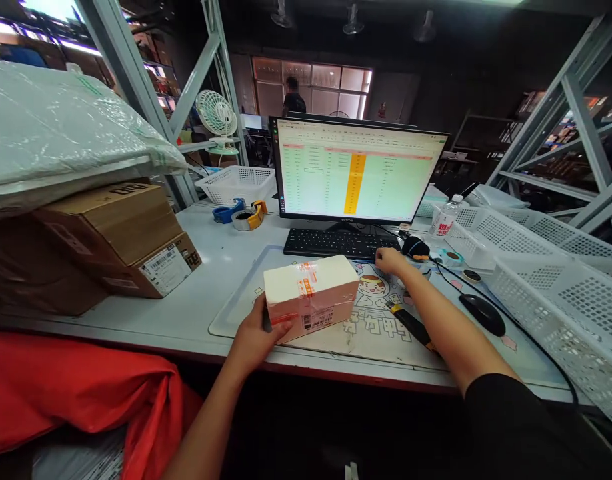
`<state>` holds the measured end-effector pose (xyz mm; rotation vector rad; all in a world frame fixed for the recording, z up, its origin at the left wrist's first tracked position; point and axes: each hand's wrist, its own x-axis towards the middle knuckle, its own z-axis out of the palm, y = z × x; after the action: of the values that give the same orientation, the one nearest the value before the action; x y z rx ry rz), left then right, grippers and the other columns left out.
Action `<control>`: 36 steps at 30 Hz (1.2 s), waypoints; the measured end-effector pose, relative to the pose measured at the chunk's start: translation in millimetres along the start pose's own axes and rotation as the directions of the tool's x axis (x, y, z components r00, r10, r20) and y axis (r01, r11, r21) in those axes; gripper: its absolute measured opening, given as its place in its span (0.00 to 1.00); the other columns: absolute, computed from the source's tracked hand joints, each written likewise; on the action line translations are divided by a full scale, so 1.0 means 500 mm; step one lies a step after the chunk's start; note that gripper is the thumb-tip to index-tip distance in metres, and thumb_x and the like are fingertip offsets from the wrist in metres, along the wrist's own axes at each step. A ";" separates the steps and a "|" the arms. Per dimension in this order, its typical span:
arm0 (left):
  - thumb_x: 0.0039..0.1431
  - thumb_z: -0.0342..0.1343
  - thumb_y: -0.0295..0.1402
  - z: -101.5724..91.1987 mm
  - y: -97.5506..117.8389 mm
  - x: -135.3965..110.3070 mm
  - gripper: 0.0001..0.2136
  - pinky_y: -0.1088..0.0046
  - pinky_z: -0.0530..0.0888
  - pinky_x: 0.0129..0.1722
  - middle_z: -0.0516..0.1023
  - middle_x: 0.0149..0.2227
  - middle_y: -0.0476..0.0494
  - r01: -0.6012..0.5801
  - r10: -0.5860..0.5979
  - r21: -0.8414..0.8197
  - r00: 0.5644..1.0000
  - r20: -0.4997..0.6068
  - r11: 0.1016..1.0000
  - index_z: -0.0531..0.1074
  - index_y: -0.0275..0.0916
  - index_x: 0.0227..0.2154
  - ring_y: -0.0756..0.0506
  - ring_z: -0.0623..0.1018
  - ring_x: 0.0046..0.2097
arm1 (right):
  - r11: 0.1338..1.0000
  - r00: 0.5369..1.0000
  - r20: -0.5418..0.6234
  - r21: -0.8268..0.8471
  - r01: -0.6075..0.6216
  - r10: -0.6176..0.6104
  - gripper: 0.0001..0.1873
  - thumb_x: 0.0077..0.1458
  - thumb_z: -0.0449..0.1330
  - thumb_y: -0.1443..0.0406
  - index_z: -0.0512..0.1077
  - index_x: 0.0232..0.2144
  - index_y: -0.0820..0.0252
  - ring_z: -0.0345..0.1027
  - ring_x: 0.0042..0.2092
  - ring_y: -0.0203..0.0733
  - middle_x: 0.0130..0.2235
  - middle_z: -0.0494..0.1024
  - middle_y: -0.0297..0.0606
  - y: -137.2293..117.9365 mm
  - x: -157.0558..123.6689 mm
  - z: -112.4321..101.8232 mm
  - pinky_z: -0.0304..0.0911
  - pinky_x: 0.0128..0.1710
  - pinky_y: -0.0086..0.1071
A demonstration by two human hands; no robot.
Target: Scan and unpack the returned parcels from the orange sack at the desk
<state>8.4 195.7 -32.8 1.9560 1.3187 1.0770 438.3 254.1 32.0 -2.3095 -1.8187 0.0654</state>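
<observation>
A small carton (311,297) with a cream top, pinkish sides, orange-printed clear tape and a barcode label rests on the desk mat (236,320). My left hand (256,337) grips its left end, thumb along the front face. Beyond the carton, my right hand (390,261) is closed at the front right edge of the black keyboard (331,243). Whatever its fingers may hold is hidden. A yellow-and-black cutter-like tool (411,325) lies on the mat below my right forearm.
Behind the keyboard stands a monitor (356,173) showing a spreadsheet. Brown cartons (121,233) are at left, tape dispensers (249,217) behind. At right are a mouse (482,315), a bottle (446,217) and white baskets (546,287). A person (294,100) is far back.
</observation>
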 end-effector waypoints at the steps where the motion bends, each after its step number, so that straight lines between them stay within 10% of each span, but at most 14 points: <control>1: 0.53 0.65 0.57 0.001 0.003 -0.001 0.40 0.50 0.78 0.55 0.83 0.55 0.37 0.001 -0.001 -0.006 1.000 -0.008 1.000 0.66 0.43 0.65 0.29 0.82 0.56 | 1.000 1.000 0.001 -0.009 -0.007 0.007 0.12 0.66 0.58 0.68 0.80 0.46 0.65 0.76 0.49 0.48 0.49 0.84 0.51 -0.003 0.002 -0.002 0.67 0.47 0.34; 8: 0.56 0.63 0.56 -0.004 0.012 -0.005 0.39 0.53 0.78 0.53 0.82 0.56 0.37 0.010 -0.012 0.052 0.999 0.033 0.999 0.65 0.43 0.67 0.31 0.82 0.56 | 0.999 1.000 -0.018 -0.037 0.002 -0.002 0.21 0.68 0.64 0.55 0.74 0.57 0.60 0.76 0.53 0.47 0.57 0.77 0.44 -0.060 -0.016 -0.027 0.75 0.54 0.47; 14: 0.55 0.64 0.56 -0.009 0.009 -0.004 0.41 0.49 0.75 0.59 0.79 0.60 0.35 -0.003 0.003 0.002 0.999 0.033 1.000 0.63 0.43 0.67 0.29 0.79 0.61 | 0.999 0.999 -0.038 -0.037 0.019 -0.020 0.23 0.69 0.63 0.53 0.74 0.58 0.60 0.75 0.55 0.50 0.59 0.77 0.46 -0.071 -0.136 -0.047 0.73 0.56 0.50; 20: 0.50 0.72 0.53 0.001 0.015 0.003 0.45 0.48 0.76 0.58 0.80 0.58 0.34 -0.010 0.010 0.006 0.996 0.087 1.000 0.62 0.43 0.67 0.29 0.79 0.59 | 0.992 1.000 0.014 -0.125 -0.003 0.005 0.25 0.71 0.55 0.56 0.71 0.63 0.63 0.74 0.59 0.61 0.61 0.77 0.56 0.012 -0.340 0.042 0.70 0.54 0.47; 25: 0.51 0.73 0.49 0.012 -0.001 0.005 0.45 0.49 0.74 0.64 0.74 0.64 0.34 -0.141 0.141 -0.088 0.990 -0.005 0.986 0.58 0.44 0.68 0.32 0.77 0.63 | 0.999 0.992 -0.125 -0.032 0.017 -0.021 0.25 0.72 0.48 0.62 0.69 0.64 0.67 0.71 0.62 0.60 0.65 0.72 0.58 0.045 -0.401 0.095 0.69 0.58 0.47; 32: 0.62 0.62 0.27 -0.019 -0.016 0.001 0.30 0.38 0.57 0.74 0.58 0.75 0.31 -0.681 0.708 0.318 0.705 0.041 0.660 0.60 0.45 0.65 0.32 0.50 0.79 | 0.777 0.996 -0.075 0.629 0.011 0.047 0.27 0.71 0.45 0.58 0.66 0.65 0.63 0.78 0.33 0.47 0.39 0.81 0.45 0.067 -0.398 0.044 0.75 0.35 0.40; 36: 0.62 0.56 0.21 -0.039 -0.003 0.008 0.33 0.44 0.64 0.73 0.51 0.78 0.32 -0.719 0.716 0.365 0.676 0.171 0.591 0.58 0.45 0.69 0.35 0.54 0.78 | 0.627 0.995 -0.076 0.773 0.099 -0.063 0.26 0.68 0.52 0.51 0.68 0.61 0.57 0.75 0.29 0.40 0.38 0.77 0.38 0.050 -0.420 0.027 0.73 0.26 0.33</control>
<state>-8.2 199.8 -22.1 2.9612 0.7426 1.1905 409.2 47.3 -4.6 -1.5753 -1.4360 0.6548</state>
